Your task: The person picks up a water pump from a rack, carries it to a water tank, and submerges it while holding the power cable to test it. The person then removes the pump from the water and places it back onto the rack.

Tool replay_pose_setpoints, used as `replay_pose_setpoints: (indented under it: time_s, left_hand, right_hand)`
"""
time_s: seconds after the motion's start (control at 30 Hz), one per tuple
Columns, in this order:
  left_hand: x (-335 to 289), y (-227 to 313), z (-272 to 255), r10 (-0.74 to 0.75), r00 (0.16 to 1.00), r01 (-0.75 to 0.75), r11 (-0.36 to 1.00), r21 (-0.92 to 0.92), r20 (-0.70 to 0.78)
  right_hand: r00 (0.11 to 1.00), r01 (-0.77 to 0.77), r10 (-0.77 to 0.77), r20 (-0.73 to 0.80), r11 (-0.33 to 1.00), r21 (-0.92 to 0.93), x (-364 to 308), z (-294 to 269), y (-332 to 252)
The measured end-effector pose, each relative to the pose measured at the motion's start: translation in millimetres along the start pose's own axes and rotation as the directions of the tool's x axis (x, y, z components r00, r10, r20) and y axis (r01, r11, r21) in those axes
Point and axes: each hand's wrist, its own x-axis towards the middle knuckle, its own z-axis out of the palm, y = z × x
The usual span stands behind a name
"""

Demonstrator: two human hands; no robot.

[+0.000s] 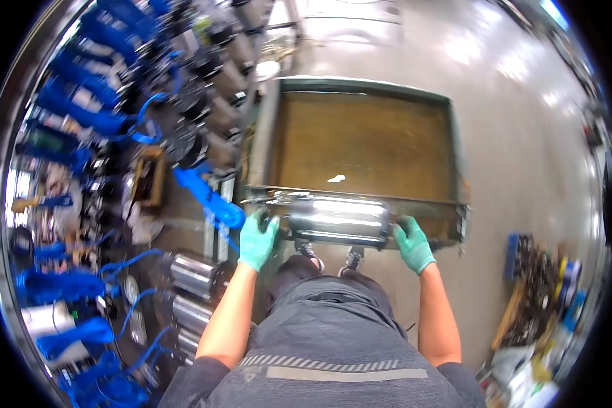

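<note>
A shiny metal cylinder [340,216] with dark ends lies level between my two hands, over the near edge of a tank. My left hand [258,241], in a green glove, grips its left end, where a narrower metal part juts out. At the right end my right hand [413,245], gloved the same way, has its fingers curled on the dark rim. The undersides of both grips are hidden. Brown, murky liquid [364,143] fills the rectangular tank [367,84]. Close to my left hand, a bundle of blue cable [211,200] hangs from the bench side.
To my left, a bench holds rows of similar metal cylinders [196,275] and blue cable bundles [81,333]. A wooden box [148,178] sits among them. Grey floor [523,149] stretches to the right, with a pile of dark parts [534,306] beside it.
</note>
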Motion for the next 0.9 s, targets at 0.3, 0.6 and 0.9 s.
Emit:
replay_pose_setpoints:
  time_s: [0.3,0.6,0.9]
  left_hand:
    - [77,-132,-103,-0.611,0.747,0.629,0.777,-0.021,-0.261]
    - [107,-115,-96,-0.653,0.755,0.608,0.732,-0.308,-0.061]
    - [-16,-2,-209,-0.352,0.851,-0.275,0.331,-0.902,-0.389]
  right_hand:
    - [0.933,-0.170,0.276,0.230,0.903,-0.396,35,16,-50]
    - [0.940,-0.169,0.141,0.310,0.984,0.065,41,10,6]
    - [0.935,-0.051,-0.014,0.355,0.984,0.173,38,17,-9]
